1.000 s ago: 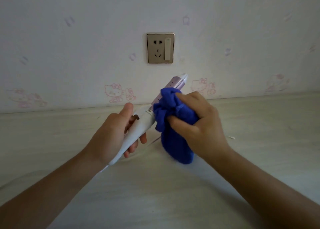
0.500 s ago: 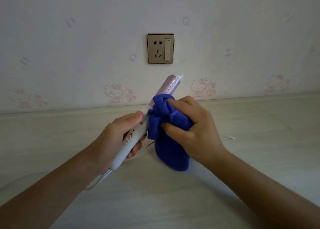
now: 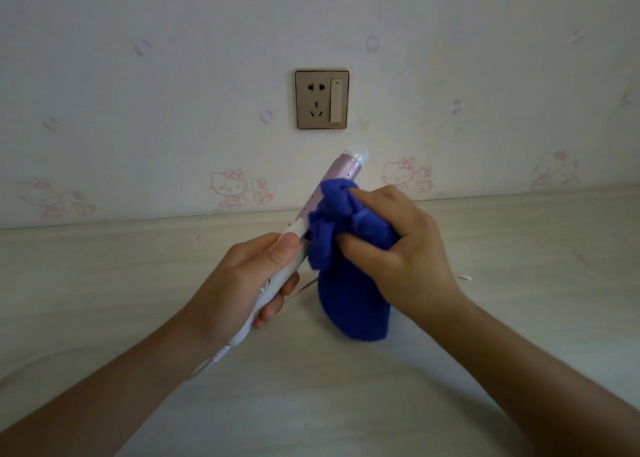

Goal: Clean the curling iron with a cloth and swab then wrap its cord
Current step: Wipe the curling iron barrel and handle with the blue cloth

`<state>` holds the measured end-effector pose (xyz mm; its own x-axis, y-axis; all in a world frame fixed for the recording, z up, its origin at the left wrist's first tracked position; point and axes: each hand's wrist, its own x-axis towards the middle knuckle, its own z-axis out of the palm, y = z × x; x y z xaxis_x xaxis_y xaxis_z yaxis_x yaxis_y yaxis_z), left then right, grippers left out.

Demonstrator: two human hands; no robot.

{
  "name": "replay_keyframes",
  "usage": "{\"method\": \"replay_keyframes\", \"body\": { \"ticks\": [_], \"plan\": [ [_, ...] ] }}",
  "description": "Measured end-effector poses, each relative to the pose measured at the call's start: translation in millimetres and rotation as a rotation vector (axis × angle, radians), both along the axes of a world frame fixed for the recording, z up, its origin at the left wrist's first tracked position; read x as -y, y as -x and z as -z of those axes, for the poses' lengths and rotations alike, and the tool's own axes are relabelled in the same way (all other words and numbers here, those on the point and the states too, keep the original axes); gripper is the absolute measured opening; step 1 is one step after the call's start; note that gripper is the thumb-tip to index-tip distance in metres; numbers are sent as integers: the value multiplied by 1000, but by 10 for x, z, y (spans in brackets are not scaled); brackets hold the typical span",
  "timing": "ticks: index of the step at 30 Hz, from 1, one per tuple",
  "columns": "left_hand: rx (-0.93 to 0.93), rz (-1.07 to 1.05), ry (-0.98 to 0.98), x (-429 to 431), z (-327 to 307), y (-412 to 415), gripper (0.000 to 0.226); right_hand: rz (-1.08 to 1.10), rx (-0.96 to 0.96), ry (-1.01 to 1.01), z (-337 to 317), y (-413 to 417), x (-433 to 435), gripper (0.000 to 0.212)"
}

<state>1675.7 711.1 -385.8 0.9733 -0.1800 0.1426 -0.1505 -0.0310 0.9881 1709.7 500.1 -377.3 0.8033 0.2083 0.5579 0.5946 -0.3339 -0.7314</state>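
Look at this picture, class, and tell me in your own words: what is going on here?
A person is cleaning a curling iron above a table. The left hand grips its white handle, tip pointing up at the wall. The right hand holds a blue cloth bunched round the lower part of the pink barrel. The cord trails loose from the handle, not yet wrapped. Nothing is plugged into the socket.
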Motion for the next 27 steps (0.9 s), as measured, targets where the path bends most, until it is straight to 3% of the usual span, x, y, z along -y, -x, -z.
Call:
{"method": "replay_keyframes", "body": {
  "ticks": [8, 11, 17, 20, 27],
  "plan": [
    [-24, 95, -20, 12, 3, -4, 39, 246, -136, -473, -230, -315, 465, 7],
    [9, 97, -100, 6, 31, -23, 35, 203, -99, -392, -206, -320, 470, 12],
    [140, -18, -306, -42, 16, 16, 32, 84, -79, -16, -191, -258, 366, 29],
    [166, -47, -372, -43, 9, 31, 39, 19, -103, 41, -192, -245, 355, 37],
    [158, -70, -429, -79, 78, 38, 24, -149, -235, 66, -188, -225, 351, 34]
  ]
}}
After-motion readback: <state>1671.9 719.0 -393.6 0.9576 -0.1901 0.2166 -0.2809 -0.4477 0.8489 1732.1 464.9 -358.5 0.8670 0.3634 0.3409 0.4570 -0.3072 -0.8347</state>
